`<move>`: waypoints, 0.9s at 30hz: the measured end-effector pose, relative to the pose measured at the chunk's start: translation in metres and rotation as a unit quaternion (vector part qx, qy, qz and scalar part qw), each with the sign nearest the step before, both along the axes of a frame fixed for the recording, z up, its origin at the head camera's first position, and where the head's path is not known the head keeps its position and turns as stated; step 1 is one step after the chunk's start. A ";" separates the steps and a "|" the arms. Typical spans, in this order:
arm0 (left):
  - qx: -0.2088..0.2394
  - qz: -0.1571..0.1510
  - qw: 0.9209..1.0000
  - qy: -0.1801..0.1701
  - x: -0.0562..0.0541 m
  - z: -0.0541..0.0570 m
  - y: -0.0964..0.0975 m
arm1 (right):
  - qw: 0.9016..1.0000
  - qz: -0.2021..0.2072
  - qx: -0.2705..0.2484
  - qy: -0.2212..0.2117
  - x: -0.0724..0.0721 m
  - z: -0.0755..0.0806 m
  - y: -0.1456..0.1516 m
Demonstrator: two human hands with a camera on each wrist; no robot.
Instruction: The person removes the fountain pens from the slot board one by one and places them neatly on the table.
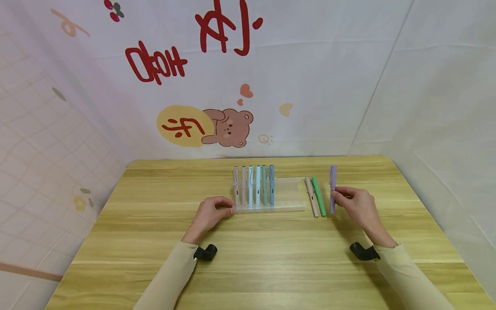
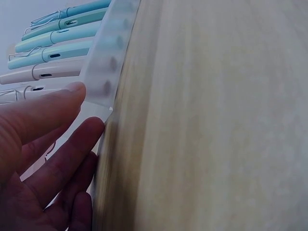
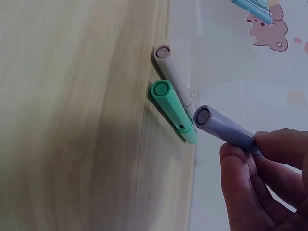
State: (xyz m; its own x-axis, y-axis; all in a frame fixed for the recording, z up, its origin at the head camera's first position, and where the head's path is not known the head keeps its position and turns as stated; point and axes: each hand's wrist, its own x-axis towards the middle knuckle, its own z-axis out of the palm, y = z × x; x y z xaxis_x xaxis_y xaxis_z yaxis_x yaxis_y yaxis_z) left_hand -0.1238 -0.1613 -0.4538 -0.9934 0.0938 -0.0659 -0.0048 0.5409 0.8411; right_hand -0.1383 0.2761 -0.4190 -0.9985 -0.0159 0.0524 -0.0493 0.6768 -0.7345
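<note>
A clear plastic pen stand [image 1: 286, 208] holds several upright pens in a row, from pinkish grey through pale blue to a dark blue pen [image 1: 272, 185] on the right. At the stand's left end my left hand [image 1: 209, 212] pinches the corner; in the left wrist view the thumb [image 2: 74, 91] lies along the front strip [image 2: 103, 72]. Off to the right, my right hand [image 1: 357, 206] pinches a purple pen [image 1: 333, 181] by its barrel between thumb and fingers, cap end up. A green pen [image 1: 319, 197] and a greyish-pink pen [image 1: 312, 198] lie side by side just left of it.
All of this rests on a wood-grain table [image 1: 271, 258]. A white printed cloth [image 1: 317, 86] with a bear drawing [image 1: 230, 127] rises behind the table's back edge. Black wrist mounts [image 1: 364, 251] sit at both sleeve cuffs.
</note>
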 end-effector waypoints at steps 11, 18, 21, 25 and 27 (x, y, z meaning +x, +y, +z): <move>0.002 -0.002 1.000 -0.004 0.000 0.001 0.000 | 0.999 0.015 -0.004 -0.034 -0.009 -0.001 -0.002; 0.000 -0.005 1.000 0.002 -0.001 0.001 0.000 | 0.998 0.027 -0.008 -0.055 -0.016 -0.004 0.000; 0.000 -0.007 1.000 0.006 -0.001 0.001 0.000 | 0.997 0.029 -0.016 -0.068 -0.018 -0.005 0.001; -0.001 -0.008 1.000 0.004 -0.001 0.001 -0.001 | 0.996 0.031 -0.026 -0.080 -0.021 -0.006 0.001; -0.003 -0.007 1.000 0.003 -0.001 0.001 -0.001 | 0.995 0.031 -0.028 -0.087 -0.023 -0.007 0.001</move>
